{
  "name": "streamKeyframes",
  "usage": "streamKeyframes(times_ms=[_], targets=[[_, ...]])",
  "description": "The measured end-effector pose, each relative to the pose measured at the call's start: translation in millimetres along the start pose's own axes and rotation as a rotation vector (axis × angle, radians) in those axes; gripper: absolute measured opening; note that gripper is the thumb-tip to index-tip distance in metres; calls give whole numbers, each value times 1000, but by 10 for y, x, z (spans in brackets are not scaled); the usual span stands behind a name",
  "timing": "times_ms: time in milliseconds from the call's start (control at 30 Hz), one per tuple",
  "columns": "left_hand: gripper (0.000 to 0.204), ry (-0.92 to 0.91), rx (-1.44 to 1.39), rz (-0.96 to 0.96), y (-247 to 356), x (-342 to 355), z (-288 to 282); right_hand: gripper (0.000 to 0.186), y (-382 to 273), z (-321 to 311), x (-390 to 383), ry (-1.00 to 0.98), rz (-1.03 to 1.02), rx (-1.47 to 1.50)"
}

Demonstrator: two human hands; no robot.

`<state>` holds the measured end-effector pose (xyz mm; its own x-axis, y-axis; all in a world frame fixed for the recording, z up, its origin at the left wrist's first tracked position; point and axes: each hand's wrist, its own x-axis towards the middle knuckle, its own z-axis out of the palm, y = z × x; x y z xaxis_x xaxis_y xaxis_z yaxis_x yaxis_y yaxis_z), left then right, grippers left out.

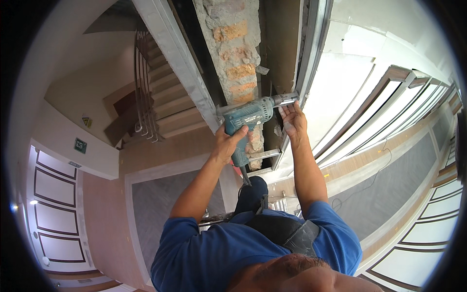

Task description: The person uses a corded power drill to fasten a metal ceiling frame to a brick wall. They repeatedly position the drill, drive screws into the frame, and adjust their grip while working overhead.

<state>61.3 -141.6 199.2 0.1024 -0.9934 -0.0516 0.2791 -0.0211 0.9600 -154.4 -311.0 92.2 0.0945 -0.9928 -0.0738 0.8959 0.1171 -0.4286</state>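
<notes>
Gripping a teal corded power drill (245, 116) by its handle in the left hand (228, 145), closed firmly with the thumb laid across the near side. Pointing it rightward in front of the exposed brickwork (236, 48), with its metal nose (284, 99) at the edge of a metal channel (315, 44); cannot tell about touching or a slight gap. Holding the right hand (294, 124) just below that nose, open, palm showing, with loosely extended fingers reaching up beside the tip; cannot tell about actual contact there. Left of the bricks, a pale frame strip (177, 61), slanting down toward the back of the drill. Farther left, a staircase (170, 97) with a metal railing (141, 87). On the gray floor at right, a thin dark cable (374, 180), lying in loose curves.
</notes>
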Motion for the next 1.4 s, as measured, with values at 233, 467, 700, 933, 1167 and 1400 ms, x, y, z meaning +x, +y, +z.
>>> streamKeyframes(times_ms=[233, 467, 700, 933, 1167, 1400], targets=[[34, -30, -6, -6, -19, 26, -33, 25, -21, -18, 7, -3, -5, -12], [35, -45, -22, -52, -68, 84, -75, 25, -38, -47, 18, -14, 2, 9], [46, -78, 21, -34, -62, 96, -71, 42, -178, 60, -140, 186, 112, -212], [31, -52, -74, -24, 59, -58, -94, 20, -526, 369, -535, 74, -982, -1699], [30, -31, -78, -44, 79, -101, -96, 23, -1032, 969, -464, -626, -1329, -2475], [36, -61, -50, -45, 26, -45, -162, 20, -1047, 1292, -232, -1022, -1055, -3003]])
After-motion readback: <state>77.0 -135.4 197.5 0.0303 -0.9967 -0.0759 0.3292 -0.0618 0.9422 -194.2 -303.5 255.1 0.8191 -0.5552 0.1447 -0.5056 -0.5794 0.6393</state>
